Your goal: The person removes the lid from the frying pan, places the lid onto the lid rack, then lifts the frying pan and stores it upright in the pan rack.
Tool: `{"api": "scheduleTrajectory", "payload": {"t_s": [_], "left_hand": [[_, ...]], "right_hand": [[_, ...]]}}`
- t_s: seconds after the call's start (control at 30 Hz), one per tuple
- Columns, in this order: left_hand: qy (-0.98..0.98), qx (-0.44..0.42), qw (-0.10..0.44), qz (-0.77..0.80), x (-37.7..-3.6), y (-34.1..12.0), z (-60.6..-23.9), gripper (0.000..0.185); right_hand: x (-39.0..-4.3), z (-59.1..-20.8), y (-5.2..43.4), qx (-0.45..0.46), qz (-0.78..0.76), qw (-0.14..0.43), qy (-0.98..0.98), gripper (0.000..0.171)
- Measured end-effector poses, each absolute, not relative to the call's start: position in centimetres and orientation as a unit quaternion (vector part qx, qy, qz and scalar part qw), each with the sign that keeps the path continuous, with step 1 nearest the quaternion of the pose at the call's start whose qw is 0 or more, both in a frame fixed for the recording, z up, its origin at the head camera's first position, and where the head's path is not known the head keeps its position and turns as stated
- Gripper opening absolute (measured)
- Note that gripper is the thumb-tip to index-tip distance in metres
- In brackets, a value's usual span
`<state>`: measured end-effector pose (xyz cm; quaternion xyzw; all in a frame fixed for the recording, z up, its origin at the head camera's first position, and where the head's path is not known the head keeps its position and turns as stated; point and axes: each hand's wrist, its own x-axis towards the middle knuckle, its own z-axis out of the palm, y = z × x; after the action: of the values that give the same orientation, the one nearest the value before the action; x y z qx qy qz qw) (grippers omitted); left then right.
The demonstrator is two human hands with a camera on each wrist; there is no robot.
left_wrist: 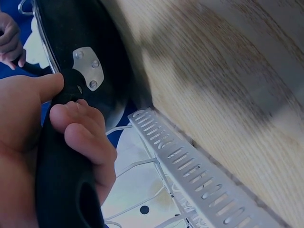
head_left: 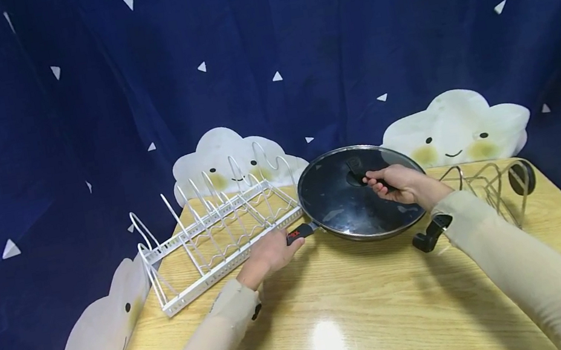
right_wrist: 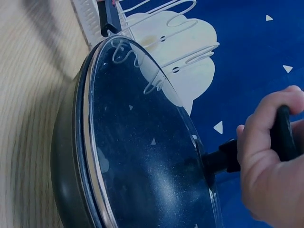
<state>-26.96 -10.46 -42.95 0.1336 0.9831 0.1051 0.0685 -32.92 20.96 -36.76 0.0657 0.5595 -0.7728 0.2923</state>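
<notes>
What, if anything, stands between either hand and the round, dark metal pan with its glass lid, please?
Nothing visible does: the left hand grips the long black handle of the pan, and the right hand holds the black grip on the glass lid.

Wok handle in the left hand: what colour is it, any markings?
The wok handle is black with a red marking, which shows best in the head view.

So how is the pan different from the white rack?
The pan is dark and round; the white rack is pale and long. The pan has solid sides, while the white rack is mostly open wire loops. The pan has a lid over it; the white rack has none. Both are close to the left hand.
</notes>
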Motion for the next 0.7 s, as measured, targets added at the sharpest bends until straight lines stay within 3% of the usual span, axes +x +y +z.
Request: {"api": "scheduleTrajectory", "payload": {"t_s": [0.7], "left_hand": [[0.976,0.095,0.101,0.168,-26.92,-10.42,-42.66,0.047]], "right_hand": [[-32.61,-36.18,20.45,0.025,-0.762,0.257,0.594,0.024]]}}
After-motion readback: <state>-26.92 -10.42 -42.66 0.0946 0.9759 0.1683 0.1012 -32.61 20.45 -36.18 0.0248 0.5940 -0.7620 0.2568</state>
